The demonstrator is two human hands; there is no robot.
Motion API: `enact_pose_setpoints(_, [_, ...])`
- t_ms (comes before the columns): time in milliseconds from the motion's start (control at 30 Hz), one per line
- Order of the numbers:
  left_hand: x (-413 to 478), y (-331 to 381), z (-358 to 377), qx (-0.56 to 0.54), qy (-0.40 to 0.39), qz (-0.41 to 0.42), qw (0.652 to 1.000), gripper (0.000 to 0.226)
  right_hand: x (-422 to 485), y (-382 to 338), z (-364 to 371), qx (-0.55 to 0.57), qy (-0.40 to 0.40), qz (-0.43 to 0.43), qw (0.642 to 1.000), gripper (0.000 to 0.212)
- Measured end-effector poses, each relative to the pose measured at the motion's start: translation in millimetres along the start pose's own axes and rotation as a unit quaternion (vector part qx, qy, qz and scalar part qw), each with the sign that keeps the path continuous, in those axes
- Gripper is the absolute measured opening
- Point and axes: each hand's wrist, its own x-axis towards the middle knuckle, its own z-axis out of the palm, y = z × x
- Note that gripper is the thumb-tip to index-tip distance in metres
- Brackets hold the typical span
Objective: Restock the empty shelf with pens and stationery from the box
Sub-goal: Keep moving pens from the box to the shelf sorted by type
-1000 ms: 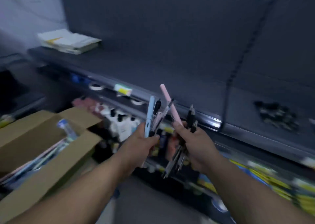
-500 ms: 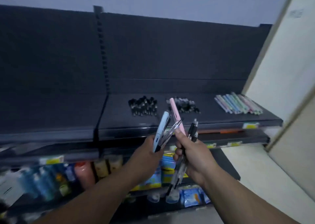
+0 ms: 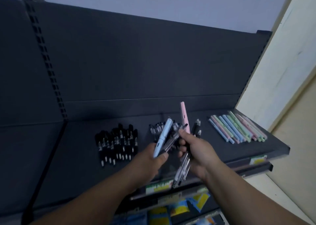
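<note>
- Your left hand (image 3: pixel 151 159) is up in front of the shelf (image 3: pixel 82 147), with the forearm rising from the lower left.
- Its fingers and thumb are curled round a light blue pen (image 3: pixel 162 136) and a clear pen (image 3: pixel 172 138). Both are fanned up and to the right.
- Your right hand (image 3: pixel 199 153) comes in from the lower right with its back to the camera, gripping a bundle.
- In that bundle a pink pen (image 3: pixel 184 120) stands tallest, with black pens (image 3: pixel 197 127) just beside it. Clear pens (image 3: pixel 183 166) poke out below the fist.
- The two hands are almost touching, and their pens cross between them.
- On the shelf, a heap of black pens (image 3: pixel 118 142) lies left of your hands.
- A smaller heap (image 3: pixel 155 130) sits partly hidden behind them.
- A row of pastel pens (image 3: pixel 237 129) lies at the right end.
- A yellow-green price label (image 3: pixel 159 187) sits on the shelf's front edge below your wrists.
</note>
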Motion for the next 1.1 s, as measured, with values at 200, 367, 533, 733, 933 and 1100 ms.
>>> enact_pose_setpoints(200, [65.4,-8.0,-17.9,-0.089,-0.003,-0.041,0.995,0.011,82.0,-40.6,-7.5,-0.016,-0.003,0.041,0.999,0.02])
enact_pose_setpoints(367, [101.0,-13.6,-14.9,-0.149,0.039,-0.093,0.984,0.01,140.2,-56.5,-23.9,-0.157,-0.001,0.067,0.985,0.018])
enact_pose_setpoints(533, [113.1,-6.3,1.8,-0.203,0.082,-0.115,0.969,0.012,174.0,-42.5,-20.7,-0.246,-0.026,0.094,0.964,0.016])
enact_pose_setpoints(733, [112.5,5.2,33.0,-0.224,0.158,-0.124,0.953,0.014,181.4,-39.9,-27.9,-0.281,-0.057,0.084,0.954,0.016])
enact_pose_setpoints(933, [107.5,22.3,57.1,-0.239,0.217,-0.118,0.939,0.015,167.6,-41.0,-35.0,-0.239,-0.104,0.054,0.964,0.018])
enact_pose_setpoints(1100, [100.8,33.3,62.4,-0.256,0.199,-0.097,0.941,0.017,148.4,-33.6,-31.9,-0.157,-0.161,0.105,0.969,0.026])
